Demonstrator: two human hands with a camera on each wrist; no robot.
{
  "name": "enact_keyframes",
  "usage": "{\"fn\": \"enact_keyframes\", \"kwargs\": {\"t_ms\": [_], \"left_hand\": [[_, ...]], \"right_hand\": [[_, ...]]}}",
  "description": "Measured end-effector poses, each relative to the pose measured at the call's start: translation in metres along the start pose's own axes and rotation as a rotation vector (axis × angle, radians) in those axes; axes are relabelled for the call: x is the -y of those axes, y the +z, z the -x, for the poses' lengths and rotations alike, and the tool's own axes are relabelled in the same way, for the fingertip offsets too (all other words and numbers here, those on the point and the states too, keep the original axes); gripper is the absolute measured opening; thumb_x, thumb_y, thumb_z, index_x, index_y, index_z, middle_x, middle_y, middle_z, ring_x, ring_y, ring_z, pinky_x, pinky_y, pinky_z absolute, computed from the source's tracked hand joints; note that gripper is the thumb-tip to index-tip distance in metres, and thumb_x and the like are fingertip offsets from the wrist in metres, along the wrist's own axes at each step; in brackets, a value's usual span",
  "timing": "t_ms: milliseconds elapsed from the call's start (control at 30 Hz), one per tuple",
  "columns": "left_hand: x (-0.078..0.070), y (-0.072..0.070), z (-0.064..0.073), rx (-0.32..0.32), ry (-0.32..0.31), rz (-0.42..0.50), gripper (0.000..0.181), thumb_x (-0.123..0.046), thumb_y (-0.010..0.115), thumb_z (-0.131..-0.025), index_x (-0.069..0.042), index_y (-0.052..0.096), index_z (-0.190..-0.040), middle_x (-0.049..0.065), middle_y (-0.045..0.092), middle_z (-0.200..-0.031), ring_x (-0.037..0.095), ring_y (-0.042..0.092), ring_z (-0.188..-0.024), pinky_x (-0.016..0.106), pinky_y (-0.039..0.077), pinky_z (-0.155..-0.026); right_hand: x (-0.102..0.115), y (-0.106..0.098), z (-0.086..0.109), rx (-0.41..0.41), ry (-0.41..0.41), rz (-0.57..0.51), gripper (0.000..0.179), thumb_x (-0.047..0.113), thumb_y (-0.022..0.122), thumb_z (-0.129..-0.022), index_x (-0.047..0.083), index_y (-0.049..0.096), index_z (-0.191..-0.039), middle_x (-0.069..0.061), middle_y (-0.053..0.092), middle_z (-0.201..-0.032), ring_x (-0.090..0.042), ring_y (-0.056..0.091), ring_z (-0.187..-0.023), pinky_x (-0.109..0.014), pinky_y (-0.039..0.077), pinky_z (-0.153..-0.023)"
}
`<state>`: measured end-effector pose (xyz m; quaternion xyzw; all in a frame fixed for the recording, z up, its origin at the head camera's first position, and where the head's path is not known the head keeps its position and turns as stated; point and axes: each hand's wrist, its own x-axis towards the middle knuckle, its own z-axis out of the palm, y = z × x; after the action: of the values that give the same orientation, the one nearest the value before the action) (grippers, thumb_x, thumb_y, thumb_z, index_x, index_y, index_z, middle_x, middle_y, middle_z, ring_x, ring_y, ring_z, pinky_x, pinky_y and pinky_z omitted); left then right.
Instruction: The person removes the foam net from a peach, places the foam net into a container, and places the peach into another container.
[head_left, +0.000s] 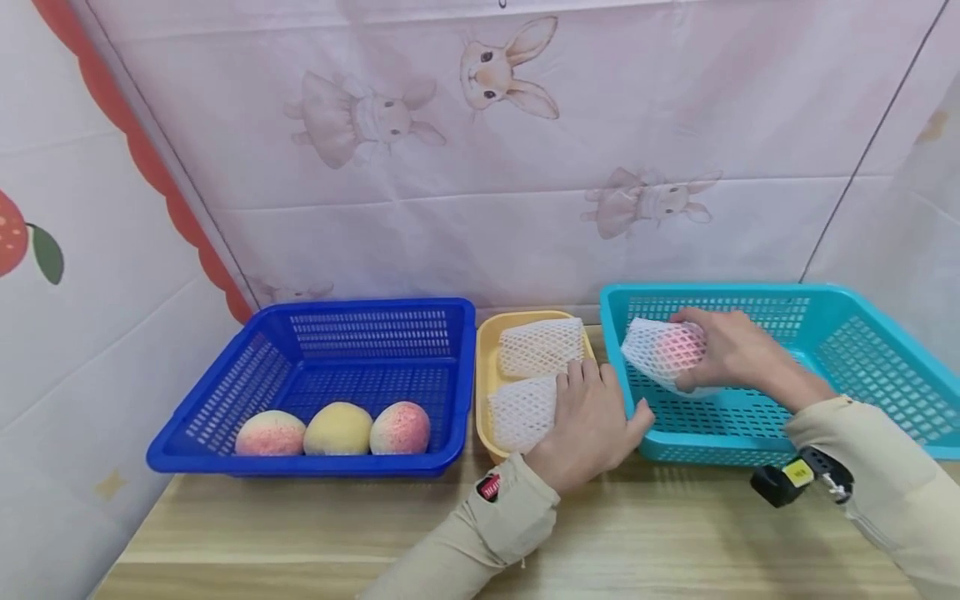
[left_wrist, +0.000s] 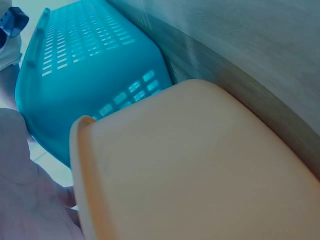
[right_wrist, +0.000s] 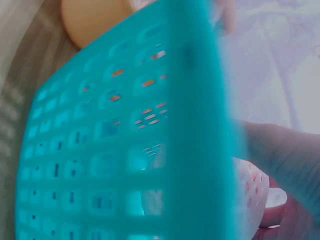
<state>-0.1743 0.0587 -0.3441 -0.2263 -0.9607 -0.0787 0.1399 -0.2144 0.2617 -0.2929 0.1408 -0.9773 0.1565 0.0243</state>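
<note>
In the head view my right hand holds a peach in a white foam net sleeve, inside the left part of the turquoise basket. The net wraps the pink fruit, and its loose end points left. My left hand lies over the right side of a small yellow tray, fingers fairly straight beside the foam nets, thumb out toward the turquoise basket's rim. Two empty foam nets, a far one and a near one, lie in that tray. The left wrist view shows the tray's outer wall.
At left stands a blue basket with three peaches, the middle one yellower, along its near side. All containers stand side by side on a wooden table. A rabbit-print cloth hangs right behind them.
</note>
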Motion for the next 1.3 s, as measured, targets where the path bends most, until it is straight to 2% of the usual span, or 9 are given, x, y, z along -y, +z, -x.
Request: {"fn": "enact_keyframes", "kwargs": {"t_ms": [167,500,667,767,933,1033,1100,1200,1300], "left_hand": [[-0.002,-0.003,0.001,-0.068,0.005,-0.045,0.046,-0.054,0.046,-0.094,-0.009,0.056,-0.093,0.004,0.051,-0.091,0.017,0.043,-0.085,0.028,0.039,-0.075],[0.003,-0.015,0.006,-0.083,0.024,0.001,0.046,-0.052,0.052,-0.093,-0.007,0.057,-0.098,0.004,0.049,-0.093,0.017,0.041,-0.086,0.028,0.037,-0.072],[0.009,-0.027,0.012,-0.181,0.092,0.008,0.041,-0.042,0.064,-0.087,-0.006,0.056,-0.105,0.007,0.05,-0.101,0.02,0.041,-0.091,0.029,0.038,-0.075],[0.012,-0.033,0.014,-0.253,0.147,0.035,0.051,-0.036,0.071,-0.082,-0.004,0.052,-0.117,0.011,0.049,-0.116,0.024,0.041,-0.103,0.031,0.039,-0.083],[0.017,-0.044,0.019,-0.337,0.241,0.047,0.087,-0.037,0.081,-0.072,-0.001,0.037,-0.137,0.017,0.038,-0.136,0.029,0.037,-0.121,0.036,0.035,-0.1],[0.019,-0.049,0.023,-0.339,0.279,0.03,0.103,-0.043,0.086,-0.066,0.0,0.032,-0.142,0.017,0.036,-0.139,0.029,0.035,-0.126,0.036,0.033,-0.106],[0.019,-0.052,0.026,-0.316,0.305,0.035,0.109,-0.047,0.087,-0.063,0.001,0.03,-0.143,0.016,0.036,-0.14,0.028,0.034,-0.129,0.036,0.03,-0.109],[0.02,-0.053,0.032,-0.279,0.326,0.064,0.111,-0.046,0.088,-0.062,0.002,0.029,-0.142,0.016,0.036,-0.14,0.028,0.033,-0.131,0.037,0.028,-0.111],[0.022,-0.054,0.039,-0.282,0.319,0.071,0.107,-0.042,0.088,-0.062,0.003,0.03,-0.141,0.015,0.038,-0.139,0.028,0.034,-0.131,0.037,0.028,-0.111]], "right_hand": [[0.009,-0.014,0.014,-0.039,0.003,0.042,0.087,0.03,0.085,-0.061,0.001,0.048,-0.134,-0.023,0.061,-0.103,-0.025,0.055,-0.072,-0.031,0.044,-0.05],[0.024,-0.021,0.033,-0.089,0.0,0.105,0.089,0.034,0.086,-0.059,0.003,0.05,-0.134,-0.025,0.061,-0.109,-0.026,0.055,-0.076,-0.03,0.042,-0.05],[0.033,-0.026,0.043,-0.102,0.003,0.105,0.086,0.034,0.085,-0.058,0.006,0.051,-0.133,-0.022,0.061,-0.108,-0.025,0.054,-0.075,-0.03,0.041,-0.05],[0.042,-0.029,0.049,-0.1,-0.001,0.114,0.087,0.036,0.085,-0.057,0.008,0.051,-0.132,-0.023,0.061,-0.111,-0.025,0.056,-0.077,-0.03,0.042,-0.051],[0.061,-0.033,0.058,-0.121,-0.061,0.135,0.086,0.037,0.086,-0.054,0.01,0.054,-0.13,-0.019,0.063,-0.108,-0.025,0.057,-0.078,-0.031,0.045,-0.053],[0.072,-0.032,0.063,-0.153,-0.124,0.145,0.084,0.036,0.086,-0.052,0.01,0.057,-0.127,-0.017,0.064,-0.103,-0.024,0.058,-0.077,-0.034,0.047,-0.054],[0.079,-0.031,0.066,-0.166,-0.151,0.152,0.087,0.038,0.086,-0.051,0.01,0.057,-0.127,-0.018,0.064,-0.104,-0.026,0.06,-0.078,-0.038,0.049,-0.055],[0.087,-0.029,0.071,-0.189,-0.177,0.154,0.089,0.039,0.087,-0.049,0.011,0.057,-0.128,-0.018,0.064,-0.106,-0.028,0.061,-0.081,-0.042,0.051,-0.058],[0.095,-0.024,0.074,-0.22,-0.22,0.14,0.087,0.036,0.086,-0.047,0.011,0.059,-0.126,-0.017,0.065,-0.105,-0.028,0.062,-0.082,-0.044,0.052,-0.06]]}}
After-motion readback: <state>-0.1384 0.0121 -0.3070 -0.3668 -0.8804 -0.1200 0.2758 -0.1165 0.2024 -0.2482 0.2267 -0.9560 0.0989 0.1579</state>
